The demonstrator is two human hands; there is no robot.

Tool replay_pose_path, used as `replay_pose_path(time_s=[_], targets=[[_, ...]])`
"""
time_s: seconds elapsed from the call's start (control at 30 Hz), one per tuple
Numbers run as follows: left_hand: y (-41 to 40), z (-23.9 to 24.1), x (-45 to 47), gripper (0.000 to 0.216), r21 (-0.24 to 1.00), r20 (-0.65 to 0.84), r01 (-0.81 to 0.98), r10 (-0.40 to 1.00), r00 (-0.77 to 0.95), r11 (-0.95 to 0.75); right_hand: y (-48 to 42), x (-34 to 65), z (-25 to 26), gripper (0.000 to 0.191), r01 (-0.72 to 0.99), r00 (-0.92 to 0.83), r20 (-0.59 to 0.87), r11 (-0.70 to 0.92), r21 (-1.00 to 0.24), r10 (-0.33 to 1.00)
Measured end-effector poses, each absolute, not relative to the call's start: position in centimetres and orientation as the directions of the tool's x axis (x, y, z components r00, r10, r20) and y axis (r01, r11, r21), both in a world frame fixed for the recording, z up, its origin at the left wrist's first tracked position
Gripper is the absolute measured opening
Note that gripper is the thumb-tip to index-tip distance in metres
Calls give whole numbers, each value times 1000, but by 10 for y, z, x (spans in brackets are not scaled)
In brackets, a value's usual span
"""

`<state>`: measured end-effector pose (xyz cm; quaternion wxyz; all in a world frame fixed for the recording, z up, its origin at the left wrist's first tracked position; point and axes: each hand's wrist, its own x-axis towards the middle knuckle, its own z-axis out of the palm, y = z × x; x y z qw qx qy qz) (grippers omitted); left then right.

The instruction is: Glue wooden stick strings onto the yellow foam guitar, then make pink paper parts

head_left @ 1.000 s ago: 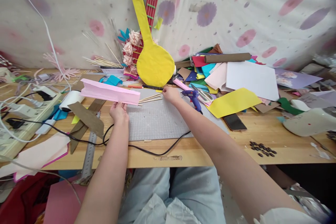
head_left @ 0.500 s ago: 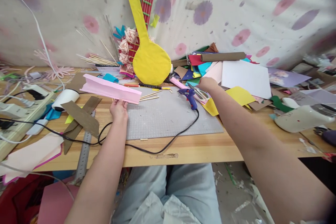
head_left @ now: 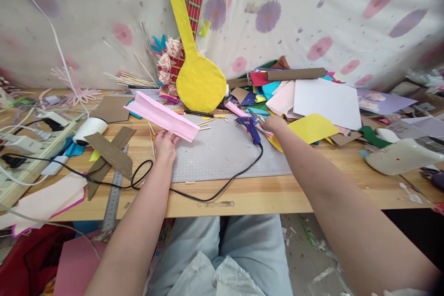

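My left hand (head_left: pixel 165 145) pinches the lower edge of a long folded pink strip (head_left: pixel 163 118), which looks like paper or felt and is held tilted above the table. On the right, my right hand (head_left: pixel 275 125) closes over the handles of a pair of scissors (head_left: pixel 258 118); its fingers are partly hidden. Just left of that hand, a blue-purple hot glue gun (head_left: pixel 250 127) lies on the grey cutting mat (head_left: pixel 222 157). Under the scissors, another pink strip (head_left: pixel 236 109) shows.
A yellow banjo-shaped piece (head_left: pixel 201 83) leans at the back. Coloured sheets and a white sheet (head_left: pixel 326 101) pile up at the right, near a white bottle (head_left: pixel 398 155). The glue gun's black cord (head_left: pixel 222 192) crosses the front. A metal ruler (head_left: pixel 113 203) and power strip (head_left: pixel 38 148) lie left.
My left hand has moved slightly right and lower, tilting the folded pink strip's right end down. My right hand has come down onto the scissors' handles.
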<state>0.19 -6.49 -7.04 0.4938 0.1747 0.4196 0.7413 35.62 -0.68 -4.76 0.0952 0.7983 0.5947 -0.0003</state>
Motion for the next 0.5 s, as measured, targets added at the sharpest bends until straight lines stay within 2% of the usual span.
replay_pose_path(time_s=[0.17, 0.27, 0.37, 0.5], targets=[[-65, -72, 3, 14, 779, -129, -596, 881, -455, -194, -10, 356, -33, 45, 955, 289, -120, -276, 108, 950], [-64, -73, 4, 15, 772, -142, -605, 873, -467, -198, -14, 361, -10, 38, 974, 224, -144, -218, 59, 964], [-63, -73, 5, 15, 761, -156, -613, 858, -489, -211, -24, 364, 19, 30, 978, 135, -161, -157, -135, 978], [-63, -73, 6, 17, 751, -164, -621, 848, -504, -224, -47, 343, 53, 38, 914, -9, -54, -13, -406, 999]])
